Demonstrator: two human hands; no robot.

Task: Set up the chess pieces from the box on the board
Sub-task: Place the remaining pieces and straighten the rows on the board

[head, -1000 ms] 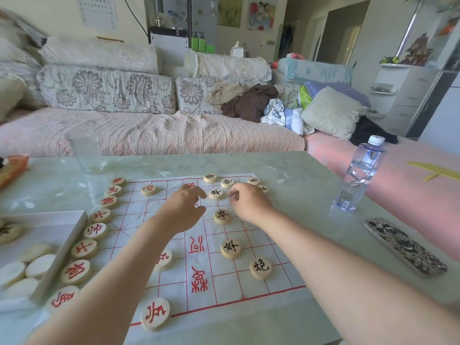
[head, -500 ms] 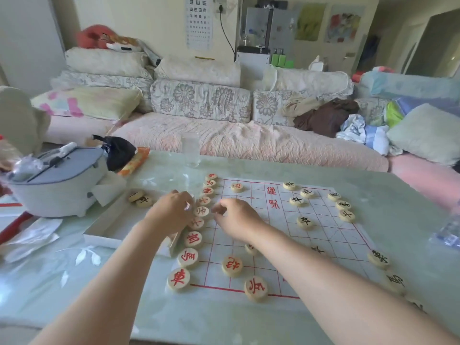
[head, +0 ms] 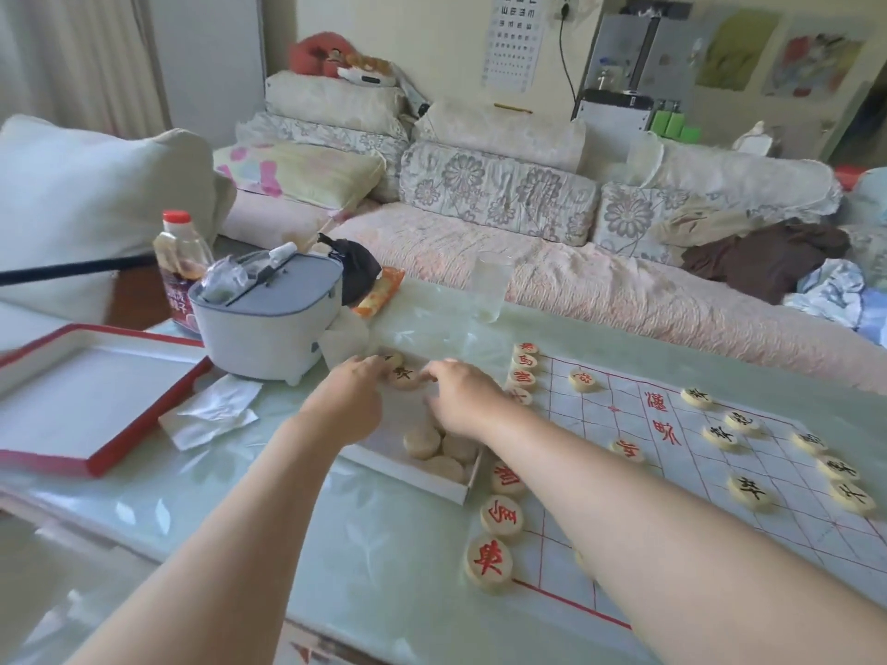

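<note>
A white paper board [head: 672, 453] with red grid lines lies on the table, with round wooden pieces along its left edge and right side. Left of it sits a shallow white box [head: 413, 475] holding several face-down wooden pieces [head: 422, 441] and a black-marked piece [head: 403, 375] at its far end. Both hands are over the box. My left hand [head: 353, 400] reaches to the black-marked piece, fingertips touching it. My right hand [head: 461, 395] hovers beside it with fingers curled down into the box; what they touch is hidden.
A red-rimmed box lid [head: 86, 405] lies at the left. A grey-white container [head: 273, 319], a sauce bottle [head: 180, 266], crumpled tissue [head: 216, 415], a black pouch [head: 353, 271] and a clear glass [head: 489, 285] stand behind the box. A sofa runs behind the table.
Both hands have moved left from the board to the box. The view has swung left, bringing the red-rimmed lid and bottle into sight.
</note>
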